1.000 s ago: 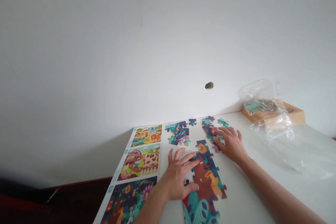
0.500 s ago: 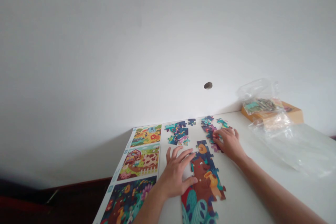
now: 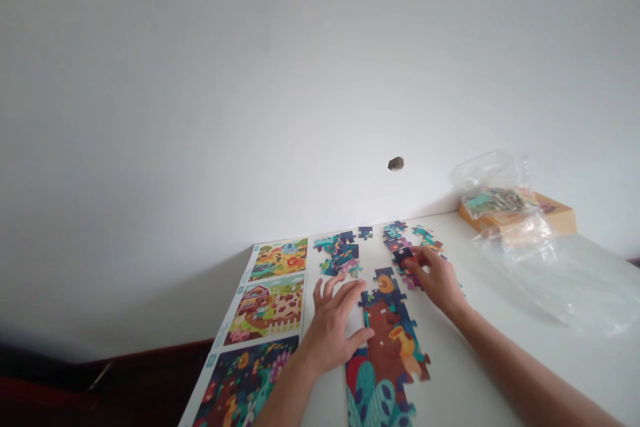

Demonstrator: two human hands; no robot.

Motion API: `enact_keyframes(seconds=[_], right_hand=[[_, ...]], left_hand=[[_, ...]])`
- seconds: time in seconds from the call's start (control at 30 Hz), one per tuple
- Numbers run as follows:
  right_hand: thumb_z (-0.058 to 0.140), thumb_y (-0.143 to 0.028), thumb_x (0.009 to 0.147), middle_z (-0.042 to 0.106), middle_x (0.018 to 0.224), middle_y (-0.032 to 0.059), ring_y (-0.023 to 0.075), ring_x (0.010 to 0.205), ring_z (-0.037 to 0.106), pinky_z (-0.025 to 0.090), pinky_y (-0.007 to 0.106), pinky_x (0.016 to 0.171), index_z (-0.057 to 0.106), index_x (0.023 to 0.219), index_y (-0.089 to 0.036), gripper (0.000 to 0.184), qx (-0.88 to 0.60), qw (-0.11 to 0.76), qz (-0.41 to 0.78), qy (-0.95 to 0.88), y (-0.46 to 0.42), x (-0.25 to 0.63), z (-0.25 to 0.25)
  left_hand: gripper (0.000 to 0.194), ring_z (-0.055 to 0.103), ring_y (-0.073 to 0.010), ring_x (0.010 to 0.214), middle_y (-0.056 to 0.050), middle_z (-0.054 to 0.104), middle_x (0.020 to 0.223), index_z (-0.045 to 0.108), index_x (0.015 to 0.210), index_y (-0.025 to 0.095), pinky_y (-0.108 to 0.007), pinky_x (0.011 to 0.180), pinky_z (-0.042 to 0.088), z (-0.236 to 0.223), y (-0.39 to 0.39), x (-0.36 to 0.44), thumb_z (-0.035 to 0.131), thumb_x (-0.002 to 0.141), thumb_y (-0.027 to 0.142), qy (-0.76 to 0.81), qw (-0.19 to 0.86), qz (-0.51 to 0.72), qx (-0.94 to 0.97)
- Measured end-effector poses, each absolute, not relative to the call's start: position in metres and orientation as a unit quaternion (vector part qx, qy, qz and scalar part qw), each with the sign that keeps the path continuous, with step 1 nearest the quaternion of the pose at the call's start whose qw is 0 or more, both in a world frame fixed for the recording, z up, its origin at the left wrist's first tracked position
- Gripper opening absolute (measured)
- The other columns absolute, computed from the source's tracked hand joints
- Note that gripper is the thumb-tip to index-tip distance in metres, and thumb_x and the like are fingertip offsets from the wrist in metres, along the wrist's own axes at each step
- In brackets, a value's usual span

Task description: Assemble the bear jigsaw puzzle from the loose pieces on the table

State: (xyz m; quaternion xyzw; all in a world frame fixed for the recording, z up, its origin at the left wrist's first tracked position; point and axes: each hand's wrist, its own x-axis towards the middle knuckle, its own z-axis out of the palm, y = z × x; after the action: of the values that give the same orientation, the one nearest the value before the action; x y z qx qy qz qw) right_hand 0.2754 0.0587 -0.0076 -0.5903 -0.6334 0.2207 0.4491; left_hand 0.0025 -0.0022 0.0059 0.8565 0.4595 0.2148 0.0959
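A partly joined jigsaw puzzle (image 3: 387,347) with a brown bear and a honey pot lies on the white table. My left hand (image 3: 333,330) rests at its left edge, fingers spread, the thumb touching the bear section. My right hand (image 3: 435,277) pinches a dark puzzle piece (image 3: 403,258) with some red on it, above the right pile of loose pieces (image 3: 395,233). Another pile of loose pieces (image 3: 343,257) lies beyond my left hand, with a single piece (image 3: 365,233) beside it.
A picture sheet (image 3: 270,307) with animal and farm scenes lies along the table's left edge. At the back right, a clear plastic bag (image 3: 495,200) of pieces sits on an orange box (image 3: 560,217). The wall (image 3: 300,80) behind has a hole (image 3: 395,164).
My right hand has lifted the dark puzzle piece from the right pile and drawn slightly towards me. My left hand has shifted slightly left, showing more of the puzzle's upper left edge.
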Motion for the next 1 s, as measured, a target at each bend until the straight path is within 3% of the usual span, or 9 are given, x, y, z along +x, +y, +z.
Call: enact_keyframes(seconds=[0.1,0.2,0.3,0.47,0.67,0.73,0.83,0.9,1.0], right_hand=[[0.066,-0.055,0.080,0.071,0.080,0.0058,0.0231,0.072,0.068,0.051,0.034,0.067,0.059,0.098,-0.019,0.041,-0.530,0.503,0.394,-0.558,0.043,0.258,0.001],[0.072,-0.056,0.075,0.072,0.081,0.0057,0.0217,0.074,0.068,0.052,0.032,0.070,0.058,0.091,-0.019,0.043,-0.462,0.504,0.513,-0.519,0.026,0.239,0.006],[0.074,-0.055,0.074,0.070,0.076,0.0021,0.0179,0.067,0.065,0.048,0.028,0.061,0.059,0.099,-0.019,0.046,-0.436,0.471,0.568,-0.515,0.012,0.225,0.008],[0.068,-0.049,0.081,0.059,0.064,-0.0055,0.0119,0.056,0.052,0.037,0.023,0.053,0.055,0.119,-0.019,0.050,-0.415,0.440,0.579,-0.547,0.002,0.217,0.007],[0.064,-0.049,0.086,0.053,0.062,-0.0072,0.0100,0.053,0.046,0.032,0.022,0.052,0.054,0.112,-0.019,0.041,-0.417,0.443,0.572,-0.551,0.003,0.218,0.002],[0.066,-0.049,0.085,0.052,0.061,-0.0078,0.0102,0.054,0.047,0.034,0.022,0.052,0.053,0.108,-0.020,0.040,-0.422,0.453,0.566,-0.545,0.003,0.217,0.001],[0.069,-0.052,0.081,0.052,0.059,-0.0077,0.0104,0.052,0.048,0.037,0.023,0.052,0.052,0.093,-0.021,0.038,-0.429,0.467,0.564,-0.529,0.004,0.217,0.000],[0.069,-0.055,0.080,0.055,0.058,-0.0056,0.0112,0.053,0.051,0.040,0.023,0.052,0.051,0.082,-0.020,0.039,-0.441,0.466,0.560,-0.525,0.005,0.217,0.000],[0.068,-0.057,0.080,0.063,0.062,-0.0007,0.0131,0.056,0.056,0.042,0.024,0.054,0.053,0.076,-0.019,0.041,-0.461,0.448,0.546,-0.538,0.004,0.216,0.000]], left_hand=[[0.092,0.036,-0.0333,0.136,-0.006,0.053,0.143,0.028,0.151,0.030,-0.059,0.117,0.014,0.004,-0.002,0.005,0.079,0.075,0.030,0.458,0.086,0.238,0.852],[0.092,0.039,-0.0312,0.135,-0.006,0.060,0.135,0.020,0.153,0.029,-0.057,0.116,0.017,0.002,-0.001,0.006,0.076,0.080,0.030,0.451,0.069,0.268,0.848],[0.078,0.044,-0.0304,0.132,-0.007,0.065,0.128,0.030,0.148,0.027,-0.054,0.115,0.021,0.001,0.000,0.005,0.073,0.084,0.031,0.442,0.046,0.297,0.845],[0.045,0.051,-0.0300,0.125,-0.006,0.069,0.118,0.055,0.125,0.025,-0.050,0.112,0.024,0.002,0.001,0.004,0.073,0.085,0.033,0.425,0.018,0.327,0.844],[0.046,0.051,-0.0289,0.124,-0.005,0.069,0.117,0.052,0.129,0.026,-0.049,0.112,0.023,0.005,0.001,0.005,0.069,0.087,0.031,0.418,0.017,0.332,0.846],[0.046,0.051,-0.0284,0.124,-0.005,0.069,0.117,0.050,0.133,0.026,-0.049,0.111,0.025,0.005,0.001,0.004,0.066,0.090,0.031,0.417,0.020,0.336,0.844],[0.031,0.053,-0.0273,0.120,-0.004,0.071,0.114,0.056,0.124,0.026,-0.049,0.109,0.029,0.007,0.000,0.004,0.061,0.093,0.027,0.419,0.026,0.351,0.837],[0.021,0.054,-0.0263,0.118,-0.003,0.072,0.109,0.060,0.114,0.026,-0.048,0.108,0.032,0.009,0.000,0.005,0.056,0.095,0.023,0.420,0.032,0.357,0.834],[0.020,0.054,-0.0262,0.116,-0.004,0.071,0.106,0.061,0.112,0.025,-0.049,0.108,0.033,0.012,-0.002,0.006,0.055,0.094,0.021,0.420,0.041,0.357,0.834]])
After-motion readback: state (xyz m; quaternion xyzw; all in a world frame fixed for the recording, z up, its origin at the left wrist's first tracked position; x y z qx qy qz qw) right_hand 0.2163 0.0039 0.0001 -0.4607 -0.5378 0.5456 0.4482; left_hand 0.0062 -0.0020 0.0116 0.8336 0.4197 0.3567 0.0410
